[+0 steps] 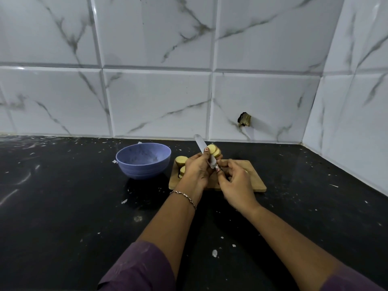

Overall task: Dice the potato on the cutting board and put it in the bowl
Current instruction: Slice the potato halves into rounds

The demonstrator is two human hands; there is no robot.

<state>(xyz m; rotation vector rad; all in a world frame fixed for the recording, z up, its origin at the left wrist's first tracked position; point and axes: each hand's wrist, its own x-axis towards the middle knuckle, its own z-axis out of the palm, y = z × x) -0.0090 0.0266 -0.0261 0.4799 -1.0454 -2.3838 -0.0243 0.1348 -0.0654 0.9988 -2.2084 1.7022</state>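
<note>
A small wooden cutting board (pixel 253 178) lies on the black counter. My left hand (pixel 196 169) holds a stack of yellow potato slices (pixel 214 150) lifted above the board's far edge. My right hand (pixel 236 183) grips the handle of a knife (pixel 200 144), whose blade points up and away, pressed against the slices. Two more potato pieces (pixel 181 160) lie on the board's left end, partly hidden by my left hand. The blue bowl (pixel 143 159) stands just left of the board and looks empty.
The black counter (pixel 63 206) is speckled with white flecks. Marble-look tiled walls (pixel 157 101) close the back and the right side. A broken hole (pixel 244 119) sits in the back wall above the board.
</note>
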